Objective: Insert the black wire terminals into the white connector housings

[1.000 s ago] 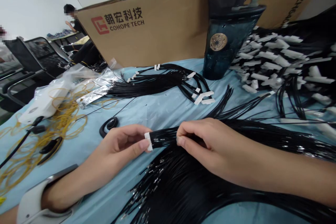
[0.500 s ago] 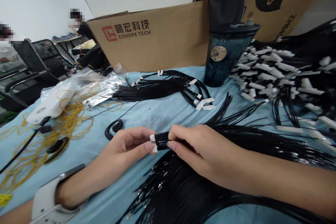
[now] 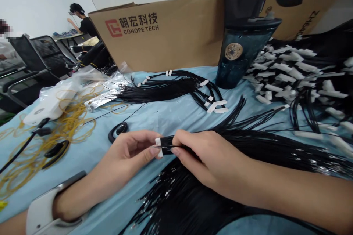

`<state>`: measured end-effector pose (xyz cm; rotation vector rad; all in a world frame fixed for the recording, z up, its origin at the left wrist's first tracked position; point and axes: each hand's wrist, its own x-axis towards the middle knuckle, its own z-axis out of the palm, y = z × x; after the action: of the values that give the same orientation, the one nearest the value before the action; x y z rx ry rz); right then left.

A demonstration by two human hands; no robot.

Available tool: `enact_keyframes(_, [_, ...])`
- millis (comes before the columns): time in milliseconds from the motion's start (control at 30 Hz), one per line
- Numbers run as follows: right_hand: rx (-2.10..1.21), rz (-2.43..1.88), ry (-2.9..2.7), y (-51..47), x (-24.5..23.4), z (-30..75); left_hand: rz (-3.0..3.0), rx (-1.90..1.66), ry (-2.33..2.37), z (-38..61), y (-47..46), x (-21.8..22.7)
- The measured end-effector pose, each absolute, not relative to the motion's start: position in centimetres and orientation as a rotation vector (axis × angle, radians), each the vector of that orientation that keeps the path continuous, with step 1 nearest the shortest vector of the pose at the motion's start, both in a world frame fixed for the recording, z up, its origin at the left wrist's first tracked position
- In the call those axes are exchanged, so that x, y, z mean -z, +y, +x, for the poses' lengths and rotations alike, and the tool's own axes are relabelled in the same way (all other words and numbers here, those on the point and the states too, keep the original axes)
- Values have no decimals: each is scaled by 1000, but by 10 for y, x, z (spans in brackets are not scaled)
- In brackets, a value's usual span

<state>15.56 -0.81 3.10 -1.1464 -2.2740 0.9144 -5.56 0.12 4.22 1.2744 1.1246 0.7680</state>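
A white connector [image 3: 158, 142] sits between the thumb and fingers of my left hand [image 3: 135, 150], which is closed on it. Several black wires [image 3: 167, 142] run from the connector to the right, side by side. My right hand [image 3: 204, 154] pinches these wires just beside the connector, thumb below and index finger above. Part of the connector is hidden behind my left fingertips. Below and behind my right hand spreads a large bundle of loose black wires [image 3: 176, 198] with shiny metal ends.
A blue cloth [image 3: 116, 187] covers the table. Farther back lie finished-looking wire bundles [image 3: 157, 91], a dark tumbler [image 3: 234, 55] and a cardboard box [image 3: 171, 40]. White connectors [image 3: 289, 69] are heaped at the right, yellow rubber bands [image 3: 74, 125] at the left. A person [image 3: 82, 20] sits far behind.
The view has shifted slightly. Both hands keep their grips at the connector, with a thin wire now showing more clearly between my left thumb and right fingertips.
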Motion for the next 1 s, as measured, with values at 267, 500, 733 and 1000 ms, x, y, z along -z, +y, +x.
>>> enact_keyframes(267, [-817, -1086, -1844, -8, -30, 161, 1322, -729, 1219, -54, 4, -47])
enact_keyframes(500, [-918, -1150, -1907, -5, -34, 166, 1286, -732, 1266, -54, 3, -46])
enact_keyframes(733, [-1057, -1245, -1935, -2, -35, 168, 1221, -760, 1307, -52, 4, -47])
enact_keyframes(1000, [-1077, -1248, -1944, -3, -33, 169, 1307, -730, 1273, -55, 3, -43])
